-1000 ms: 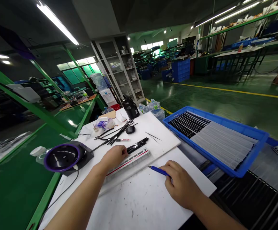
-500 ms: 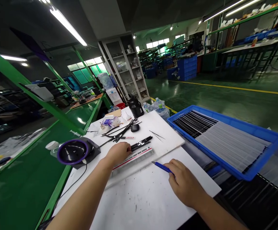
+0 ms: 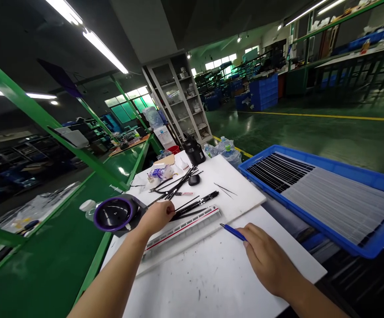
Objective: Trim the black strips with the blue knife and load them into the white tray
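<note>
Two hands at work over a white table (image 3: 205, 282), thin black strips and a blue pen in hand.

Left hand (image 3: 157, 216) pinched shut on the near ends of thin black strips (image 3: 192, 206), these lying across the raised white board (image 3: 241, 194) just above a long white tray with a red stripe (image 3: 182, 229). Right hand (image 3: 268, 260) curled around a blue pen (image 3: 233, 232), tip pointed toward the tray, knuckles resting on the table. Round purple-rimmed dish (image 3: 114, 213) just left of the left hand. Loose black rods (image 3: 175, 182), black mouse (image 3: 194, 179), black bottle (image 3: 195, 151) farther back. Blue crate (image 3: 311, 221) of flat strips at right.
</note>
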Demonstrator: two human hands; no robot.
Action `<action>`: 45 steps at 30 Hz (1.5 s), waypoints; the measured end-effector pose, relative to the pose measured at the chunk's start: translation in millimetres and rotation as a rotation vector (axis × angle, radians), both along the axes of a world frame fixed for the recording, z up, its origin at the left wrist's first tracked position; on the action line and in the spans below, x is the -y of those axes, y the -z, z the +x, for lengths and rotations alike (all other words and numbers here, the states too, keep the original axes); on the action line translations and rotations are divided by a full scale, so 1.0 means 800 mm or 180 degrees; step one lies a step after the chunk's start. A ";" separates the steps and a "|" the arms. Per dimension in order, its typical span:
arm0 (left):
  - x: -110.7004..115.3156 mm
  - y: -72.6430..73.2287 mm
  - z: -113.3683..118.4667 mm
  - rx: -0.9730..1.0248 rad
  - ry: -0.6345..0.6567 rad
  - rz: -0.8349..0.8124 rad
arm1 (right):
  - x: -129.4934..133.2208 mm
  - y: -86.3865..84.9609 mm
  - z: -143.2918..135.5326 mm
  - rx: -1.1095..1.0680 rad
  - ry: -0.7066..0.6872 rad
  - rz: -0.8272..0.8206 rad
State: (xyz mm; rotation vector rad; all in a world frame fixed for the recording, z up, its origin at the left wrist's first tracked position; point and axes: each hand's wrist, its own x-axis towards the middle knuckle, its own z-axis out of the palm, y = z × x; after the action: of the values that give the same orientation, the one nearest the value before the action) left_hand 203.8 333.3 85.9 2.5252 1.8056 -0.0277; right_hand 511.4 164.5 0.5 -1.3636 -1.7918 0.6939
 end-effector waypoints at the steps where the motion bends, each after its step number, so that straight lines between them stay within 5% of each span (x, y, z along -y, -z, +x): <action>1: 0.000 0.000 -0.001 0.0021 -0.0009 -0.0010 | 0.000 0.000 0.000 -0.0009 -0.0020 -0.0009; 30: 0.016 0.004 -0.032 -0.0157 0.0331 0.0272 | -0.001 0.014 0.000 0.0313 0.0022 0.0158; 45: 0.023 0.007 -0.031 -0.0247 0.0302 0.0938 | -0.003 0.036 0.005 0.0484 0.0040 0.0307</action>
State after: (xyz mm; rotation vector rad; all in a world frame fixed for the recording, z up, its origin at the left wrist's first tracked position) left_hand 179.2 314.7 80.0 2.8451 1.8367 0.1512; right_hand 515.4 167.1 -28.1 -1.3932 -1.9082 0.5015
